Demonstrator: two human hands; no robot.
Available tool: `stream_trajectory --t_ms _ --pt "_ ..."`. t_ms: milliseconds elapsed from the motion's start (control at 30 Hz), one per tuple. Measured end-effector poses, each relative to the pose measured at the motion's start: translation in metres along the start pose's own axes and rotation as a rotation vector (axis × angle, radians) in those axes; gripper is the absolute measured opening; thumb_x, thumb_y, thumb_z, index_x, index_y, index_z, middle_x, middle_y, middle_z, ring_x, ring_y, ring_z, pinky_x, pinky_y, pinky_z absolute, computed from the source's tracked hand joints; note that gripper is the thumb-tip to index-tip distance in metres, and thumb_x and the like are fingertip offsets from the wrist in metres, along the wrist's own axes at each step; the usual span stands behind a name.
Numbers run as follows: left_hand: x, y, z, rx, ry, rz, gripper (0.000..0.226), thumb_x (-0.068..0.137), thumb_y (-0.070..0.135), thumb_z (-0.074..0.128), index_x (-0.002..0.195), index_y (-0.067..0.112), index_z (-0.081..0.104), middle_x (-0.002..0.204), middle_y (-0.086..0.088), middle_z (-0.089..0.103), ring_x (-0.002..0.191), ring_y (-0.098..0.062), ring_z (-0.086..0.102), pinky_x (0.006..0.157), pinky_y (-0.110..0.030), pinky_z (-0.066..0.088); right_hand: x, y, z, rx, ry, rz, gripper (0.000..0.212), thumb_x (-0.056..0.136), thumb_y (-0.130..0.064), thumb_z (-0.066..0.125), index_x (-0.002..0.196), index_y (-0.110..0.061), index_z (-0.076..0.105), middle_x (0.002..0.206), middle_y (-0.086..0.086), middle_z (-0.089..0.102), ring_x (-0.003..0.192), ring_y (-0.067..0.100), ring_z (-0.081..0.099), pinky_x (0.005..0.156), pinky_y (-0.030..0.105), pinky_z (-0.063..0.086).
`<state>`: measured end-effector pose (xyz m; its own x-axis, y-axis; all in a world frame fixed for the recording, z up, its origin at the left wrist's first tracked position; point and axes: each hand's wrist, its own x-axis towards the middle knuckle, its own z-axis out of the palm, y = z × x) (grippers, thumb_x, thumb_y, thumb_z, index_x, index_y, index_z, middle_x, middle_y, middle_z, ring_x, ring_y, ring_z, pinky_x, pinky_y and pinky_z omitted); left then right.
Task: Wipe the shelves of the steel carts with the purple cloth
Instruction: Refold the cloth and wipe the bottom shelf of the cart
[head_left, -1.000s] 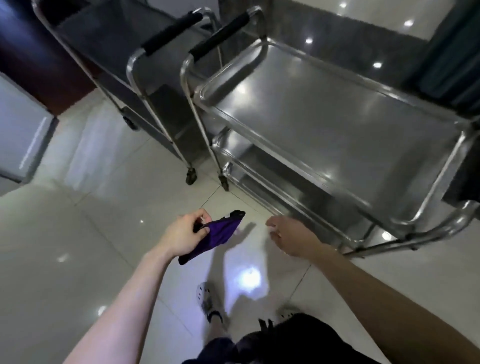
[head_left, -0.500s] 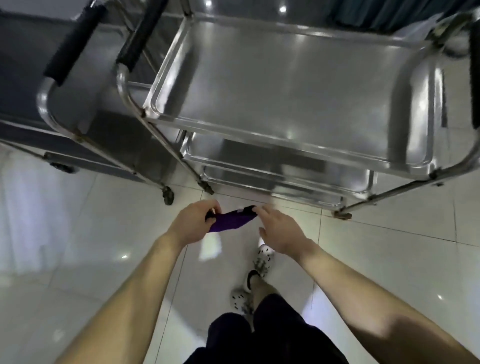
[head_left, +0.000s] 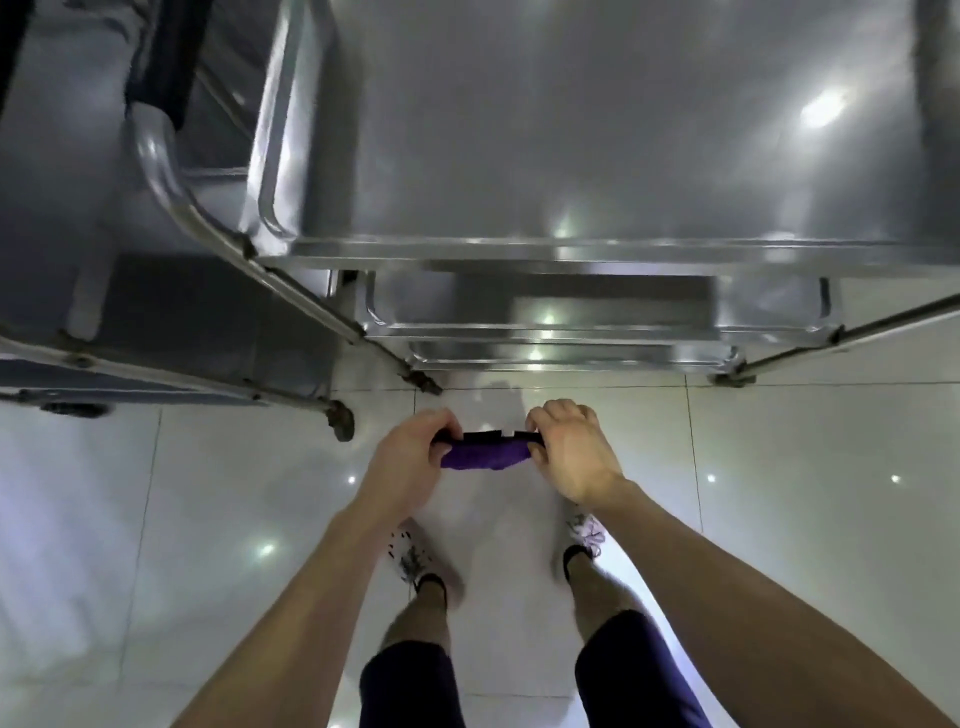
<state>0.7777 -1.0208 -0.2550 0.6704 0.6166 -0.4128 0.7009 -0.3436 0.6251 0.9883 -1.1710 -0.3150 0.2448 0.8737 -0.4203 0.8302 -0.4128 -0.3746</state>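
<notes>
A purple cloth with a dark edge is stretched between my two hands above the floor. My left hand grips its left end and my right hand grips its right end. Just beyond my hands stands a steel cart with a wide top shelf and two lower shelves showing under its near rim. A second steel cart stands to its left, its black-gripped handle at the upper left.
The floor is glossy white tile. My feet in pale shoes stand just short of the cart. A caster wheel of the left cart sits close to my left hand.
I have stepped up close to the cart and look straight down on it. My right hand, empty a second ago, now grips the cloth's other end, pulling it taut.
</notes>
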Motion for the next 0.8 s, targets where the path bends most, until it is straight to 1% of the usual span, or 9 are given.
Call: stream_trajectory --t_ms 67,200,300,400,500,600,667,700,800 --pt "0.021 -0.032 0.001 -0.015 0.01 0.043 0.035 0.101 -0.001 0.062 0.099 0.033 0.064 0.101 0.014 0.067 0.094 -0.006 0.062 0.086 -0.026 0.048 0.014 -0.004 0.02 0.044 0.067 0.052 0.021 0.099 -0.023 0.064 0.12 -0.021 0.062 0.122 0.002 0.059 0.125 0.028 0.053 0.116 0.042 0.033" --pt "0.073 -0.096 0.024 -0.067 0.056 0.053 0.036 0.101 0.001 0.065 0.101 0.037 0.066 0.103 0.016 0.069 0.092 -0.007 0.063 0.084 -0.021 0.047 0.052 -0.005 0.077 0.186 0.149 0.117 0.019 0.098 -0.02 0.06 0.115 -0.011 0.057 0.125 0.008 0.06 0.119 0.031 0.056 0.121 0.053 0.033" --pt "0.115 -0.143 0.057 -0.049 0.124 0.107 0.032 0.101 0.0 0.065 0.107 0.031 0.068 0.105 0.018 0.067 0.096 -0.008 0.061 0.084 -0.025 0.045 0.092 0.009 0.123 0.267 0.189 0.126 0.014 0.095 -0.019 0.059 0.106 -0.015 0.051 0.104 0.003 0.059 0.1 0.028 0.055 0.125 0.059 0.027" --pt "0.154 -0.188 0.095 -0.053 0.113 0.174 0.03 0.103 0.001 0.063 0.111 0.029 0.07 0.107 0.021 0.067 0.1 -0.005 0.064 0.087 -0.026 0.052 0.138 0.038 0.173 0.262 0.338 0.082 0.017 0.084 -0.02 0.067 0.095 -0.019 0.055 0.146 0.014 0.049 0.138 0.035 0.047 0.128 0.062 0.021" --pt "0.198 -0.225 0.125 -0.014 0.101 0.279 0.031 0.099 -0.006 0.063 0.109 0.022 0.072 0.107 0.015 0.068 0.097 -0.007 0.062 0.089 -0.027 0.052 0.187 0.069 0.214 0.293 0.39 -0.005 0.018 0.073 -0.025 0.067 0.08 -0.023 0.05 0.174 0.006 0.029 0.157 0.025 0.03 0.131 0.06 0.016" --pt "0.235 -0.251 0.143 -0.01 0.033 0.34 0.038 0.096 -0.012 0.061 0.1 0.025 0.069 0.102 0.016 0.068 0.095 -0.005 0.063 0.087 -0.022 0.048 0.236 0.095 0.247 0.256 0.329 -0.13 0.013 0.066 -0.026 0.068 0.073 -0.02 0.058 0.18 -0.008 0.016 0.165 0.015 0.014 0.131 0.064 0.011" --pt "0.258 -0.259 0.145 -0.002 -0.037 0.393 0.041 0.092 -0.013 0.061 0.093 0.027 0.068 0.098 0.013 0.071 0.094 -0.006 0.066 0.082 -0.022 0.048 0.27 0.107 0.262 0.239 0.296 -0.208 0.026 0.067 -0.027 0.073 0.092 -0.02 0.076 0.18 -0.013 0.011 0.166 0.008 0.004 0.132 0.061 0.003" --pt "0.267 -0.261 0.146 -0.01 -0.061 0.435 0.039 0.089 -0.012 0.062 0.089 0.026 0.069 0.094 0.009 0.073 0.092 -0.01 0.068 0.08 -0.025 0.05 0.287 0.111 0.269 0.234 0.275 -0.243 0.031 0.068 -0.025 0.076 0.099 -0.022 0.078 0.18 -0.013 0.012 0.166 0.006 0.003 0.133 0.06 -0.001" --pt "0.286 -0.261 0.149 -0.063 -0.061 0.518 0.031 0.078 0.004 0.058 0.077 0.033 0.067 0.086 0.003 0.073 0.086 -0.021 0.068 0.077 -0.032 0.05 0.317 0.111 0.281 0.24 0.275 -0.324 0.008 0.075 -0.014 0.074 0.077 -0.02 0.069 0.173 -0.007 0.037 0.164 0.008 0.015 0.133 0.056 -0.006"
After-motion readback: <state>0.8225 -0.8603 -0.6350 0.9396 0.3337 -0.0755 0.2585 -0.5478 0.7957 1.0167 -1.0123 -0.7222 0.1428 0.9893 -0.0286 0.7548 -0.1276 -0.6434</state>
